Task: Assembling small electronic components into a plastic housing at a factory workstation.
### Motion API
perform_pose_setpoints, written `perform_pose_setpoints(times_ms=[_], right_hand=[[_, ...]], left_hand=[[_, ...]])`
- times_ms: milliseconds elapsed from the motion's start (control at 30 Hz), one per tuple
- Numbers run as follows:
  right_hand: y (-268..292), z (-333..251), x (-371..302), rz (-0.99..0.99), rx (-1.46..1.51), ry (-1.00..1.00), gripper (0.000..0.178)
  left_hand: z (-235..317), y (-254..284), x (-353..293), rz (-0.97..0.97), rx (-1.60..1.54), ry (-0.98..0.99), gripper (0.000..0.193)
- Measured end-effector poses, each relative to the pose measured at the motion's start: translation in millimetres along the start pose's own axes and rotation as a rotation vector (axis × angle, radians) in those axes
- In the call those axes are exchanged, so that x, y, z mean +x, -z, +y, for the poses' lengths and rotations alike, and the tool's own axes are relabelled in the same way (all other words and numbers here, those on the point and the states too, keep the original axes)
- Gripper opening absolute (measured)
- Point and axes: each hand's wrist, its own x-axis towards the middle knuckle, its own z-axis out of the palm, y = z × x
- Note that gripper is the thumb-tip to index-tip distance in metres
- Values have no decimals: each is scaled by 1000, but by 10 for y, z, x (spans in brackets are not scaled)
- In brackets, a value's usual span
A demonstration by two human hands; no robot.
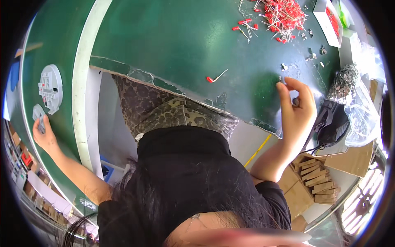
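Note:
My left hand is at the far left on a green surface, its fingers closed on a small grey plastic part. Just beyond it lies a larger light-grey moulded plastic housing with slots and a spot of red. On the right, my right hand is over the green table, thumb and forefinger pinched at a tiny metal clip. Another small greyish piece shows within its curled fingers. One red-headed part with wire legs lies alone near the table's front edge.
A heap of red wire-legged parts lies at the far right, with loose metal clips nearby. A white box stands behind. A bag of metal pieces, a black bag and cardboard are at right.

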Motion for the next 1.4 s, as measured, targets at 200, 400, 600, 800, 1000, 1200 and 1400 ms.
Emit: perform_pose_setpoints(times_ms=[200,400,600,800,1000,1200,1400], right_hand=[[-76,-25,16,-19,22,-23,8],[-106,76,37,-32,27,23,8],[-128,85,-12,-36,104,-59,7],[-119,103,22,-40,93,23,7],[-37,-261,-35,17,162,114,14],[-418,-820,198,-46,316,437,16],[-367,-775,-39,-252,111,547,22]], left_hand=[[1629,682,-233,207,-516,-272,33],[3976,624,-611,-409,-701,-1302,46],[4187,794,-1099,-322,-778,-1140,37],[4289,685,-1485,-276,-696,-974,28],[4122,800,-1334,-431,-1011,-854,16],[4242,494,-851,-521,-1404,-502,17],[4104,518,-982,-471,-1211,-819,17]])
